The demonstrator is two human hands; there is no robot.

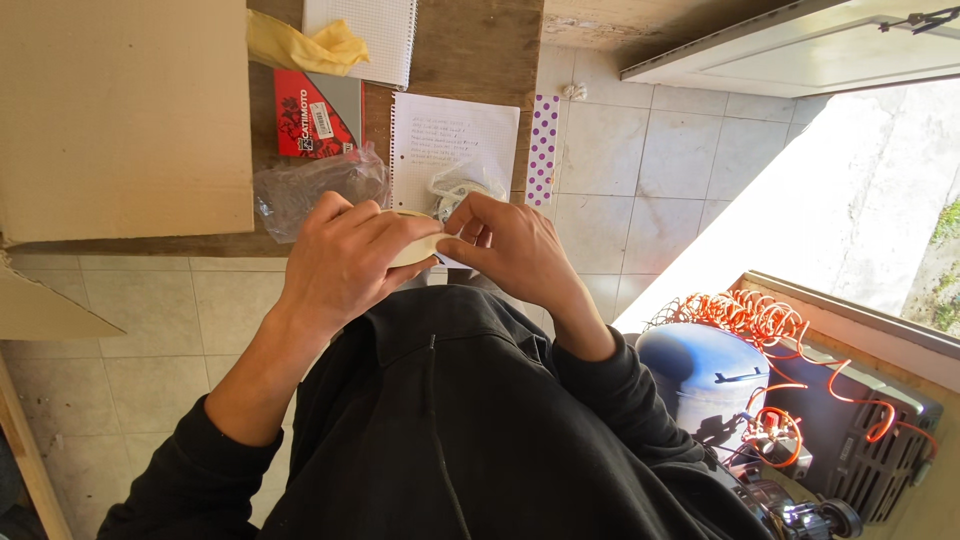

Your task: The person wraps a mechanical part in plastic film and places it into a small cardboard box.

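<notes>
Both hands, left hand (345,260) and right hand (515,250), grip a cream tape roll (420,247).

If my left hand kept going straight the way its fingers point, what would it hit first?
Probably the right hand: the left hand, holding a cream roll of tape, points right toward it, and their fingertips nearly meet. Depth is unclear.

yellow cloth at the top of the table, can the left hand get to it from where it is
Probably yes. The yellow cloth lies uncovered beyond the crumpled plastic bag, with nothing above it, but the left hand currently grips a tape roll.
</notes>
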